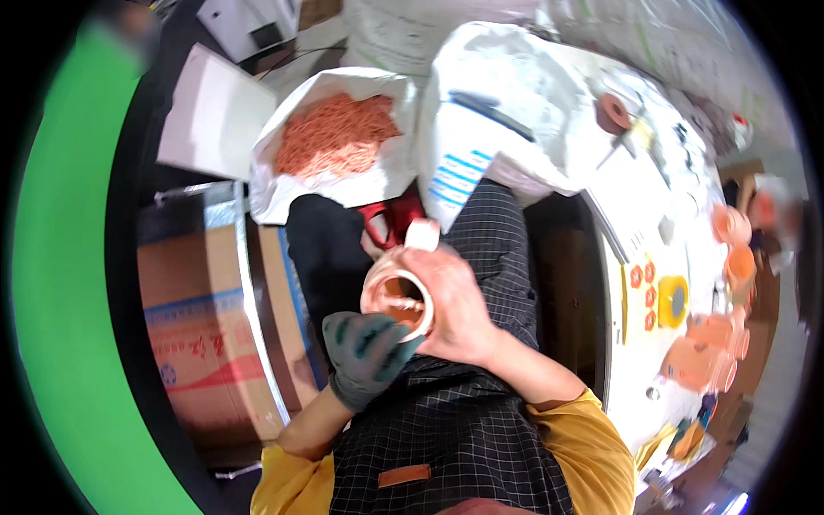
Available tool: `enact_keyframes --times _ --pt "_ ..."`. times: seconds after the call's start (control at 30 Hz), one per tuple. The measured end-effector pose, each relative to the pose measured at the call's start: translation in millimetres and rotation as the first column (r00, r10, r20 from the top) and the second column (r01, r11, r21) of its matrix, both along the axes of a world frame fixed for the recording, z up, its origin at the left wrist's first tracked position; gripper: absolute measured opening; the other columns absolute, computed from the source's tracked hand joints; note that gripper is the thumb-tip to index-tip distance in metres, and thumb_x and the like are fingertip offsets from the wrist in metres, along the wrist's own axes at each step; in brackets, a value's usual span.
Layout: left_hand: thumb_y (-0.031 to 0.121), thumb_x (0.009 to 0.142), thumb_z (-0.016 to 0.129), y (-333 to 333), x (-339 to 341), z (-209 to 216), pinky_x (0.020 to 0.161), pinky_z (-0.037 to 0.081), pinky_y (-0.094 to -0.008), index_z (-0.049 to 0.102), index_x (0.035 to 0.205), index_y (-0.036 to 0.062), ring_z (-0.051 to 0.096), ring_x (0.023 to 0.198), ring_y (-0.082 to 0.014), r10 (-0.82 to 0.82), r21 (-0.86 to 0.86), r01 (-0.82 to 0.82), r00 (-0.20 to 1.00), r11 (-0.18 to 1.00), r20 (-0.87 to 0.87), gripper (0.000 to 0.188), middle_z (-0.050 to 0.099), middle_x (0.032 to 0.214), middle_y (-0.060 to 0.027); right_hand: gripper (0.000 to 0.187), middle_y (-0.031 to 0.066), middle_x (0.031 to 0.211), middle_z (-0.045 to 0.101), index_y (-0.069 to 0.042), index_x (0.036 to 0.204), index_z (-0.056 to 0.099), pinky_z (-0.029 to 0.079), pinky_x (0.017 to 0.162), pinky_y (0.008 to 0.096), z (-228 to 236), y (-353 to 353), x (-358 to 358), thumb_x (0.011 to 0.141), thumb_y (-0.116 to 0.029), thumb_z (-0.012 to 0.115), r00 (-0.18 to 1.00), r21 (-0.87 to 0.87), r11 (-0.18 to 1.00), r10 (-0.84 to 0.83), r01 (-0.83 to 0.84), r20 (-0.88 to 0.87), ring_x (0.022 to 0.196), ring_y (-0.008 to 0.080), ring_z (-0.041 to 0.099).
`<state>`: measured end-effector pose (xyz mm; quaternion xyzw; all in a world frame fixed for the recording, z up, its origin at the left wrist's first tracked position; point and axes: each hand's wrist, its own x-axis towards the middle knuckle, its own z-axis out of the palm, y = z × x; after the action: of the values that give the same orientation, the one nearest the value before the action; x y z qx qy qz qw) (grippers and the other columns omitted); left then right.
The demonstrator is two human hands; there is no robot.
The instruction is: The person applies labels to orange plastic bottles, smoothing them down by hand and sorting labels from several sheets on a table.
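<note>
A hollow, peach-coloured round plastic piece [396, 287] is held over my lap between both hands, its wide round opening facing up towards me. Pale bits show inside the opening, too blurred to name. My left hand [365, 354], in a grey-green glove, is closed at the near left side of the rim, its fingertips at the opening. Bare and slightly smeared, my right hand [455, 311] wraps round the far right side. A small white block-like part [422, 234] sticks out beyond the right fingers; whether it belongs to the piece I cannot tell.
Ahead stand a white sack [266, 189] of orange-pink shreds and another white sack [549, 94] with a dark bar across it. On the right, a white table [631, 378] bears several peach hollow pieces [699, 360] and a yellow tool [674, 300]. Cardboard boxes [206, 343] stand left.
</note>
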<state>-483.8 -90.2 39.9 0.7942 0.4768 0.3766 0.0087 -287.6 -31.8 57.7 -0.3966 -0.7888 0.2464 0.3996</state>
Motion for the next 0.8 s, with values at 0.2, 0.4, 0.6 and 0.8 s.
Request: enact_keyframes --times 0.2,0.4,0.6,0.8 --pt "0.041 0.073 0.091 24.8 5.5 4.7 0.108 0.037 -0.0588 0.061 0.127 0.0093 0.048 0.130 -0.0437 -0.058 -0.126 0.056 0.998 0.990 -0.016 0.069 0.055 0.141 -0.0138 0.097 0.0186 0.147 0.056 -0.001 0.149 0.043 0.035 0.119 0.0554 -17.7 -20.8 -1.4 0.067 -0.019 0.091 0.997 -0.047 0.995 -0.082 0.083 0.009 0.141 0.0392 0.051" --pt "0.030 0.089 0.076 27.3 9.5 10.6 0.109 0.045 -0.0637 0.066 0.108 0.0053 0.065 0.106 -0.0356 -0.240 -0.209 0.217 0.966 0.954 -0.092 0.033 0.070 0.112 -0.0157 0.098 0.0178 0.149 0.053 0.001 0.149 0.042 0.033 0.120 0.0563 -16.2 -24.0 -2.4 0.066 -0.018 0.090 0.992 -0.047 0.992 -0.113 0.116 0.060 0.144 0.0387 0.048" --pt "0.033 0.090 0.076 27.7 12.4 10.7 0.106 0.047 -0.0610 0.070 0.097 0.0024 0.067 0.092 -0.0318 -0.225 -0.253 0.193 0.969 0.948 -0.105 0.032 0.070 0.091 -0.0139 0.091 0.0174 0.147 0.055 -0.001 0.147 0.047 0.033 0.120 0.0547 -16.3 -17.5 -2.9 0.065 -0.010 0.086 0.999 -0.119 0.992 -0.035 0.032 -0.026 0.144 0.0368 0.049" --pt "0.023 0.078 0.092 88.8 6.8 31.1 0.115 0.042 -0.0544 0.045 0.146 -0.0039 0.052 0.133 -0.0451 -0.017 0.013 0.017 0.999 1.000 0.044 0.087 0.046 0.152 -0.0286 0.107 0.0198 0.155 0.051 -0.007 0.151 0.050 0.034 0.118 0.0579 -3.7 59.9 -6.5 0.051 -0.005 0.088 0.999 0.144 0.989 0.033 -0.028 -0.033 0.148 0.0396 0.043"
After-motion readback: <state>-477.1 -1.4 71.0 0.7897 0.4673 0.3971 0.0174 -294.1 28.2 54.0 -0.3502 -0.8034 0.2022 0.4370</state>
